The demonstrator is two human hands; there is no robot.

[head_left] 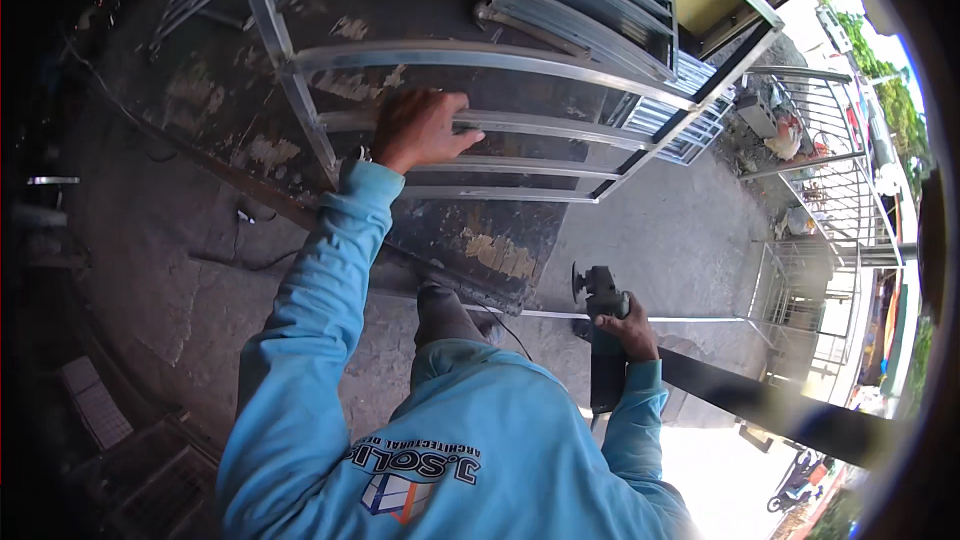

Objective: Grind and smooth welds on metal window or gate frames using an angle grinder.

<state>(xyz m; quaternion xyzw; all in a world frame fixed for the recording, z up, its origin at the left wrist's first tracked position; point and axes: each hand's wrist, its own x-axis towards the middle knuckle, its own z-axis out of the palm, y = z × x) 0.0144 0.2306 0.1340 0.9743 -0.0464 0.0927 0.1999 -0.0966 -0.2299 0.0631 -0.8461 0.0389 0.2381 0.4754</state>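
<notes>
A silvery metal frame (480, 56) of square tubing, with several parallel rungs, stands tilted over a dark, worn work table (500, 255). My left hand (418, 128) is closed over one of its inner rungs, thumb reaching to the right; the undersides of the fingers are hidden. Down by my right side, my right hand (630, 328) grips a dark angle grinder (604, 292) around its body. The grinder's disc (577, 283) faces left, apart from the frame. Whether the disc spins cannot be seen.
Similar metal frames (590, 5) lie stacked at the table's far right, with others at the far left. A dark beam (760, 395) runs out at the lower right. Barred metal racks (830, 140) stand at the right. A thin cord (515, 338) hangs near my legs.
</notes>
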